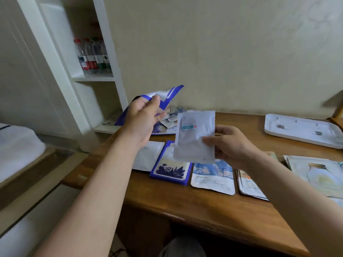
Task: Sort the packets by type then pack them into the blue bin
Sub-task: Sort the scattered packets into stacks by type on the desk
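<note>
**R hand** (232,145): thumb + curled fingers pinch the right edge of a silver-white packet (194,138), held upright above the table (185,206). The packet has a teal label strip w/ a small red cross. Its text is too blurred to read.

**L hand** (146,117): raised, left of R hand, fingers closed round a blue-and-white packet (168,98). The packet is bent, its lower part is hidden behind the palm, and no print is legible.

**Below the hands, on the table, L to R:**
- White packet pile (148,156), under L wrist, partly covered by it.
- Blue-bordered pile (170,169), w/ dark blue floral print; top end hidden by the held packet.
- Blue-photo packet (213,177), under R hand. Its brand line starts "KI", rest unclear.
- Orange-print pile (248,184), under R forearm. It also starts "KI", then the arm cuts it off.
- Pale packets (315,173), right of R forearm, run out of frame.

**Beyond the hands:** loose heap of mixed packets (170,117) near the wall. Types are hard to tell apart.

**Far right of R hand:** white tray (300,138), w/ two small grey bits on it, identity unclear.

**Up-left of L hand:** wall shelf (92,78) holds water bottles (92,56) w/ red and green labels, blurred.
</note>
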{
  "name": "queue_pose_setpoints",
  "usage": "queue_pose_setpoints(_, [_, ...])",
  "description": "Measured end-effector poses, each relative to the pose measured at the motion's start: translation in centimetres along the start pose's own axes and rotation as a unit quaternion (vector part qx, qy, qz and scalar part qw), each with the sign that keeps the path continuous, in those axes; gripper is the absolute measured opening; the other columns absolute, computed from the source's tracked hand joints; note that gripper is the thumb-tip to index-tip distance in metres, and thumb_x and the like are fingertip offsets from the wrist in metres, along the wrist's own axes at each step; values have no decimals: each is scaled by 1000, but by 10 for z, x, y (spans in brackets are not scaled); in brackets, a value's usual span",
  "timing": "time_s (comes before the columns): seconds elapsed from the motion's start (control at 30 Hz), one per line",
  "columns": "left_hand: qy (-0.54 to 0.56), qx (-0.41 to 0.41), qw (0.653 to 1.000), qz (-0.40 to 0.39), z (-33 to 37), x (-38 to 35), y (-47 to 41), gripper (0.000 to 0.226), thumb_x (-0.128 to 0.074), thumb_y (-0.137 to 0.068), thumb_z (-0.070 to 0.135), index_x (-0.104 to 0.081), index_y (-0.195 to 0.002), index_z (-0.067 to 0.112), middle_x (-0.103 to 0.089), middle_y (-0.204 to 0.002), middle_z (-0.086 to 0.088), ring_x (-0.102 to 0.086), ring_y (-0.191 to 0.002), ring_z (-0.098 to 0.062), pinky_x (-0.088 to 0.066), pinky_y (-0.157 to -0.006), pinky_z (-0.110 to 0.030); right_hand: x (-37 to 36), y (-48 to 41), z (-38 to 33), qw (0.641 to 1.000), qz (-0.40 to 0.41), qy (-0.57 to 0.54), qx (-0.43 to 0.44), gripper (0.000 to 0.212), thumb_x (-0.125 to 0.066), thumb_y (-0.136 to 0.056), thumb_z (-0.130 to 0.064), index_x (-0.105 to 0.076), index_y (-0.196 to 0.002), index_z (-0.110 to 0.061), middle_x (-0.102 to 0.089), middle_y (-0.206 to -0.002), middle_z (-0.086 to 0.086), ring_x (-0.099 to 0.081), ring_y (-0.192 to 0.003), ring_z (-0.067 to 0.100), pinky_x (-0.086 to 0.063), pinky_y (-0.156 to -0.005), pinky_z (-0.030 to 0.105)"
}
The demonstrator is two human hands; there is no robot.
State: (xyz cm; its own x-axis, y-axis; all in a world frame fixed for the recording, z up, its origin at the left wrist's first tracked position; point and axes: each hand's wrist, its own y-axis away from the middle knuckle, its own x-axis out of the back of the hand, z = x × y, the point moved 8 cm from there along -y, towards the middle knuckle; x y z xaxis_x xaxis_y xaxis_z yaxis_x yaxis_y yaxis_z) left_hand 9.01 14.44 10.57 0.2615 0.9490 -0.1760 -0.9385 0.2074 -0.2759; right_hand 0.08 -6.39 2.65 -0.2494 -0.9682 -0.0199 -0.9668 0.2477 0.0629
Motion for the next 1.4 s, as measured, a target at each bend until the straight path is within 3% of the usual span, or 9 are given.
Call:
queue_pose_setpoints(0.23, [-59, 0, 996, 68, -18, 99, -9, 20, -54, -107, 18, -62, -96, 4, -61, -109, -20, -65, -108, -29, -58, -97, -40, -109, -54, 42, 993, -24, -11, -117, 16, -66, -93, 2, -68, -109, -3, -75, -104, 18, -75, -88, 35, -63, -71, 47])
queue_pose_setpoints(0.47, [-76, 35, 991, 100, -44, 161, -14, 25, -56, -106, 20, -61, -110, -4, -56, -111, -15, -65, -108, -30, -61, -90, -34, -182, -100, 82, 984, -11, 8, -179, 27, -65, -93, 5, -62, -120, 1, -70, -109, 20, -72, -87, 33, -61, -54, 43])
queue_pose_setpoints(0.63, [-67, 52, 992, 96, -61, 171, -19, 30, -57, -105, 20, -61, -106, -10, -60, -109, -32, -64, -116, -41, -61, -90, -38, -174, -107, 85, 973, 14, 170, -153, 20, -73, -89, -9, -60, -97, 3, -66, -70, 22, -61, -41, 26, -48, -40, 28])
queue_pose_setpoints(0.73, [-68, 56, 992, 87, -67, 164, -18, 24, -58, -105, 19, -61, -91, 0, -55, -94, -22, -66, -94, -23, -60, -95, -44, -167, -105, 81, 963, 7, 222, -152, 24, -75, -87, -8, -58, -98, 6, -61, -63, 19, -53, -36, 22, -45, -40, 27])
queue_pose_setpoints(0.87, [-65, 57, 994, 65, -74, 153, -18, 23, -57, -105, 19, -64, -91, 2, -65, -96, -13, -70, -89, -7, -59, -97, -44, -159, -99, 75, 957, 7, 250, -149, 14, -69, -92, -5, -59, -95, 5, -64, -61, 19, -58, -36, 23, -50, -40, 28])
queue_pose_setpoints(0.97, [-39, 56, 997, 36, -72, 138, -14, 25, -59, -103, 15, -63, -82, 4, -68, -76, 0, -70, -83, -6, -56, -101, -50, -154, -89, 69, 967, -5, 210, -144, 15, -61, -96, -4, -59, -109, 4, -66, -68, 20, -62, -40, 22, -51, -41, 28])
queue_pose_setpoints(1.13, [-19, 56, 998, -21, -54, 107, -4, 20, -77, -66, 32, -65, -57, 18, -65, -80, -16, -71, -98, -33, -51, -105, -53, -127, -70, 46, 986, -40, -30, -157, 28, -45, -103, -9, -61, -118, 8, -72, -85, 23, -70, -64, 30, -56, -55, 33])
queue_pose_setpoints(1.3, [59, 61, 992, -93, -35, 56, 7, 33, -73, -55, 20, -44, -61, 6, -34, -71, -13, -45, -68, -24, -36, -79, -45, -87, -46, 18, 961, -120, -196, -153, 54, -39, -103, -42, -55, -131, 2, -69, -116, 30, -72, -91, 39, -60, -67, 40])
queue_pose_setpoints(1.4, [28, 73, 983, -168, -28, 11, 20, 34, -68, -53, 21, -41, -61, 2, -32, -71, -23, -39, -62, -33, -32, -64, -35, -58, -29, 2, 963, -117, -204, -132, 54, -44, -100, -49, -61, -120, -2, -72, -106, 24, -72, -84, 35, -60, -64, 38])
